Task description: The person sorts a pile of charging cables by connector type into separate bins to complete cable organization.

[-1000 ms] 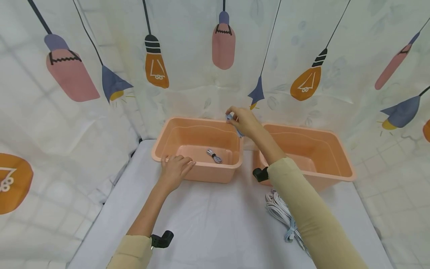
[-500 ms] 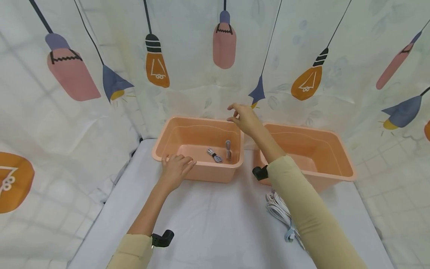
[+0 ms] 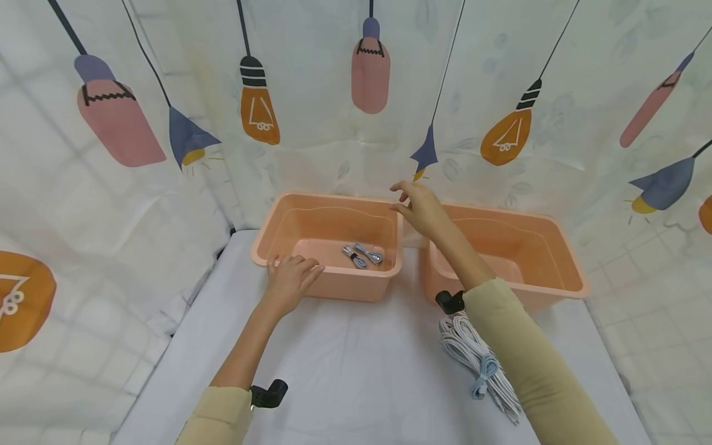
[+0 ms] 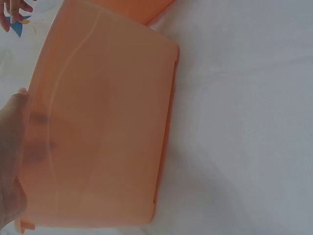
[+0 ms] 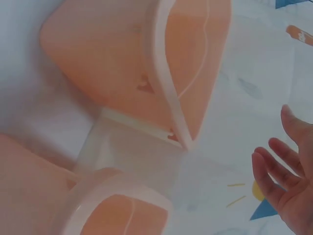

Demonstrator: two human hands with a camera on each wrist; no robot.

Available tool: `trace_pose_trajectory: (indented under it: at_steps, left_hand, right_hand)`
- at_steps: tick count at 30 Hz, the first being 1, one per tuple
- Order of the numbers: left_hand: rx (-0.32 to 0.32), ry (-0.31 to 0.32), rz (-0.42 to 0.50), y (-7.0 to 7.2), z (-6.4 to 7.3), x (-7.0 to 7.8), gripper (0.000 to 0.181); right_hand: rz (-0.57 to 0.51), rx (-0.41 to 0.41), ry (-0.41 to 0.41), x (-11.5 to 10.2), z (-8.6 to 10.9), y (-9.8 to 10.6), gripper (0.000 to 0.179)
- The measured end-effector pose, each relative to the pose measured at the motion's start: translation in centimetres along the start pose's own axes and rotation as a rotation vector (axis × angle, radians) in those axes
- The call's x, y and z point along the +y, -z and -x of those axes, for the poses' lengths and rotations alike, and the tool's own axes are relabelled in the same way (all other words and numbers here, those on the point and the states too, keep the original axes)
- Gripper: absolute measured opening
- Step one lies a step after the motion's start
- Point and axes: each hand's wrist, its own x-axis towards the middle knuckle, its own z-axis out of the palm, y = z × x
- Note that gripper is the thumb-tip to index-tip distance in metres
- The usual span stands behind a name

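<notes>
My left hand [image 3: 292, 284] grips the front rim of the left peach plastic bin [image 3: 347, 286]; in the left wrist view its fingers show as dark shapes through the bin wall [image 4: 107, 122]. Inside that bin lie two small bundled cables side by side: a grey one with a black tie [image 3: 356, 258] and another grey-blue one [image 3: 369, 253]. My right hand [image 3: 421, 211] hovers at the bin's back right corner, fingers loosely bent and apart, holding nothing. The right wrist view shows the same hand [image 5: 291, 178] with an empty palm.
A second peach bin [image 3: 534, 288] stands to the right, a narrow gap from the first. In front of it lie bundled white cables [image 3: 463, 340] with a light-blue tied cable [image 3: 485, 374] on top. A lamp-patterned curtain [image 3: 322, 154] hangs behind the table.
My right hand let go of a grey-blue bundled cable, which dropped into the left bin and came to rest beside the other. The hand then moved slightly right. The left hand stayed put.
</notes>
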Motion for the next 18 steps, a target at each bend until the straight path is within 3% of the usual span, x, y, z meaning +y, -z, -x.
trace_pose_trajectory:
  at_steps: [8, 18]
  left_hand:
    - [-0.008, 0.004, -0.003, 0.0, 0.0, -0.1, 0.039]
    - [-0.001, -0.009, -0.014, -0.1, 0.0, -0.3, 0.039]
  right_hand:
    - [-0.036, 0.007, -0.019, 0.4, 2.1, 0.2, 0.042]
    - [-0.053, 0.081, 0.006, 0.7, 5.0, -0.1, 0.04]
